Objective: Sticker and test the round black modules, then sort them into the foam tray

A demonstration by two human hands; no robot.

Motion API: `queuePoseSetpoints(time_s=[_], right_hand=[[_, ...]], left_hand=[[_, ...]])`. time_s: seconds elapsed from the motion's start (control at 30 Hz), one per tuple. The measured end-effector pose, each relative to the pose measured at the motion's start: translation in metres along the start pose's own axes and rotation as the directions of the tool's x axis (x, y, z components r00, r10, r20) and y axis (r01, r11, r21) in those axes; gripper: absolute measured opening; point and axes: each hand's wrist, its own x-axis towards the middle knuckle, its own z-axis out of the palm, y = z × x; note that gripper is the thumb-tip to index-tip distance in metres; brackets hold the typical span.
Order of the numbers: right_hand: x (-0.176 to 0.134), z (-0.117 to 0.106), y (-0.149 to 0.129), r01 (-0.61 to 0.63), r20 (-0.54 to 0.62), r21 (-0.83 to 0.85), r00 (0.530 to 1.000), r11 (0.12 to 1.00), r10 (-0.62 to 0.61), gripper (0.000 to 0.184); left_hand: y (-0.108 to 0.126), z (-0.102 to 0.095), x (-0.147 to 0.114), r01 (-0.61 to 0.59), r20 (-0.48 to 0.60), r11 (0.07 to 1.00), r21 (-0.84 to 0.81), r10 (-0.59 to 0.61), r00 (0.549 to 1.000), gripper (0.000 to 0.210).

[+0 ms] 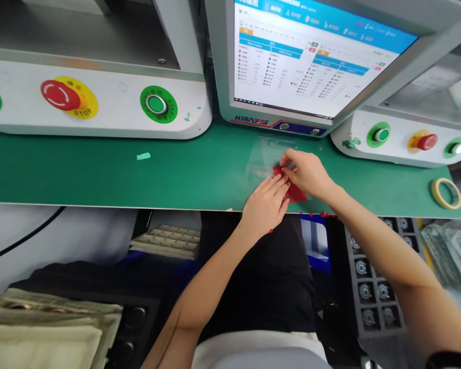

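Note:
A red sheet of what look like small stickers (296,193) lies near the front edge of the green worktop, partly covered by my hands. My left hand (264,205) rests flat over its left side, fingers stretched out and pressing it down. At the sheet's upper edge, the thumb and fingertips of my right hand (305,171) are pinched together on it; whether a single sticker is between them is too small to see. A clear plastic bag (263,156) lies just behind and left of the sheet. One red dot (271,230) sticks to my left wrist.
Several red dots (325,214) line the worktop's front edge. Behind stands a monitor (292,66), between machine panels with red stop buttons (60,95). A tape roll (446,193) lies far right, a green scrap (143,156) left. Below are trays of round parts (364,292).

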Motion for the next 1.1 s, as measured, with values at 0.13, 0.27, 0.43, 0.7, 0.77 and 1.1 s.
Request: queuePoseSetpoints(time_s=[0.13,0.27,0.43,0.7,0.77,1.1], right_hand=[[-0.001,-0.001,0.0,0.004,0.005,-0.011,1.0,1.0,-0.004,0.021],[-0.006,-0.001,0.005,0.04,-0.04,0.039,0.998,0.998,-0.039,0.024],[-0.009,-0.003,0.008,0.053,-0.007,-0.106,0.999,0.993,-0.054,0.02],[-0.001,-0.007,0.003,0.071,0.02,-0.176,0.997,0.982,-0.069,0.018],[0.0,-0.008,0.003,0.081,0.027,-0.153,0.997,0.985,-0.077,0.018],[0.0,-0.012,0.002,0.065,0.058,-0.137,0.997,0.988,-0.058,0.019]], left_hand=[[0.0,0.001,0.001,0.027,-0.001,0.999,-0.024,-0.027,1.0,0.039],[-0.001,0.001,0.001,0.027,0.007,0.999,-0.044,-0.026,1.0,0.039],[-0.001,0.0,0.001,0.016,-0.006,0.999,-0.048,-0.016,1.0,0.038],[0.0,0.001,0.001,0.041,0.009,0.997,-0.062,-0.041,0.999,0.039],[-0.001,0.001,0.001,0.04,0.016,0.997,-0.063,-0.039,0.999,0.039],[0.0,0.0,0.001,0.041,0.014,0.998,-0.056,-0.041,0.999,0.037]])
